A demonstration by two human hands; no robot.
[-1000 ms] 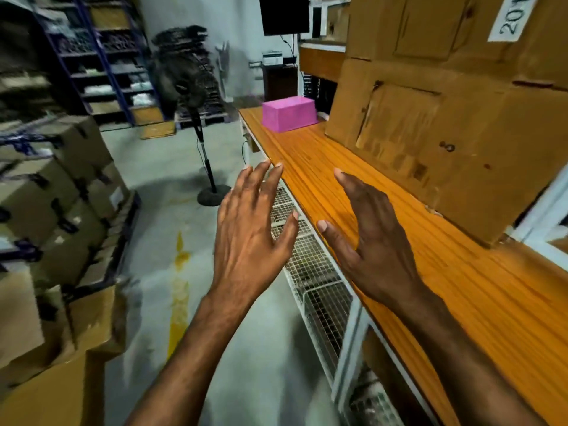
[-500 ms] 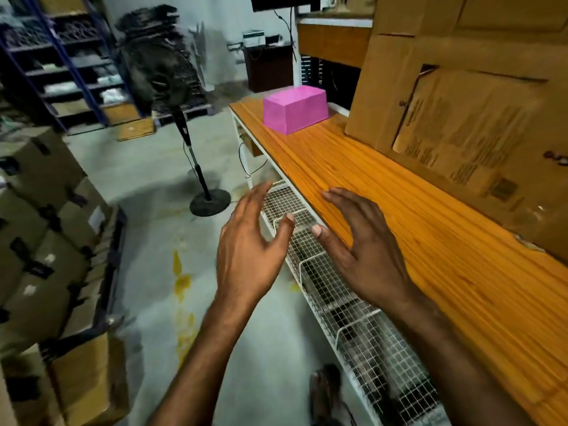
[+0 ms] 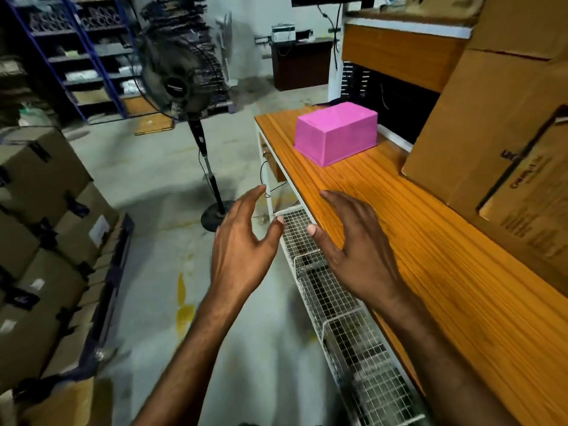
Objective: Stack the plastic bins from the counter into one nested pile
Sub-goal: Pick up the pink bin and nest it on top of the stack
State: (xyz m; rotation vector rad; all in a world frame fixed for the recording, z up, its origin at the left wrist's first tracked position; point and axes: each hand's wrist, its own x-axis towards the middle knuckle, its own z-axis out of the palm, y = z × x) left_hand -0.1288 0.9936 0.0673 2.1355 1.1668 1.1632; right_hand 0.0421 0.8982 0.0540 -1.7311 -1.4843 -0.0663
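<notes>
Approach to the bin. The left hand and right hand are both spread wide and empty, palms turned toward each other. The pink bin lies upside down on the desk, well beyond the fingertips and slightly to the right of the right hand. Best practice: take the bin by its two opposite walls, both hands level, before lifting. No other bin is visible; a cardboard box right of the hands may hide more.
</notes>
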